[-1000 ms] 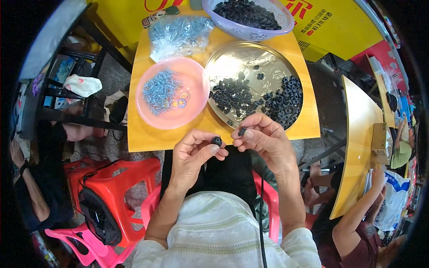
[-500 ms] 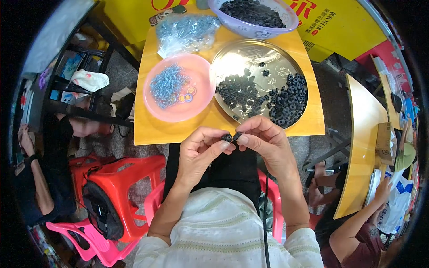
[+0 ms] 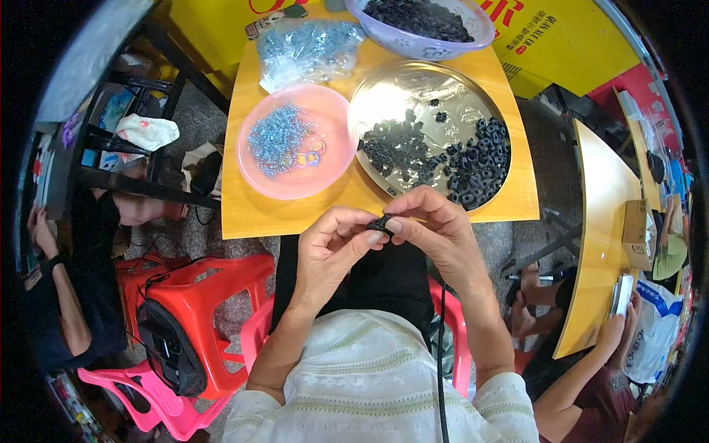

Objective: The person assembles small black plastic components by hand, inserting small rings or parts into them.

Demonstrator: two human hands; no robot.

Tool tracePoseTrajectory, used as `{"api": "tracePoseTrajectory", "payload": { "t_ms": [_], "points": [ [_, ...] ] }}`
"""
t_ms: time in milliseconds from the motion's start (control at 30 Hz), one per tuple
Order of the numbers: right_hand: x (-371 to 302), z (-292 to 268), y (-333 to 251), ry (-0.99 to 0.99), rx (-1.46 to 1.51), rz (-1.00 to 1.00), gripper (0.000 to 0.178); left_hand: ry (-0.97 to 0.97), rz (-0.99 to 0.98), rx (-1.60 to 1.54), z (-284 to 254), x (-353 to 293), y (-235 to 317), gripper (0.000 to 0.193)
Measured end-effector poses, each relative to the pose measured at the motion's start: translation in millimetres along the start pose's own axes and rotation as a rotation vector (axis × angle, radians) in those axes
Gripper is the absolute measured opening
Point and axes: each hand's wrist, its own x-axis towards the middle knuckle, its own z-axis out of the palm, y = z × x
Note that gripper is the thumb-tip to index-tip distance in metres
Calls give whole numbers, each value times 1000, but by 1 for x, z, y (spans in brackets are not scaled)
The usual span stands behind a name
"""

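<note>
Just off the table's front edge, my left hand (image 3: 334,242) pinches a small black plastic part (image 3: 379,224) between thumb and fingertips. My right hand (image 3: 437,235) closes on a second black piece pressed against it; the fingertips hide where the two meet. Straight ahead is a round metal tray (image 3: 469,92). Two sorts of black parts lie in it: flat small ones (image 3: 391,148) at left and chunkier ones with holes (image 3: 476,166) at right. A pink plate (image 3: 329,122) to its left bears a heap of tiny bluish pieces (image 3: 277,140) and several small rings (image 3: 310,156).
At the back of the wooden table (image 3: 295,218) are a clear bag of bluish pieces (image 3: 306,52) and a lilac basin (image 3: 425,49) of black parts. Red stools (image 3: 214,295) stand at left. People sit on both sides, and a second table (image 3: 602,244) is at right.
The two black pieces, slightly apart before, are now pressed together as my right fingers have moved left against my left. At right, another person's arm has shifted.
</note>
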Motion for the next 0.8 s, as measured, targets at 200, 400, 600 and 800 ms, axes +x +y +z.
{"api": "tracePoseTrajectory", "payload": {
  "t_ms": [200, 400, 600, 800],
  "points": [
    [4, 2, 2, 125, -495, -237, 12, 111, 69, 248, 3, 8, 1, 17],
    [-5, -7, 17, 156, -607, -322, 12, 56, -47, 303, 5, 9, -15, 17],
    [-10, -12, 22, 185, -645, -364, 12, 35, -77, 233, 7, 10, -22, 18],
    [-16, -13, 17, 200, -657, -358, 11, -35, -123, 186, 7, 14, -17, 16]
  ]
}}
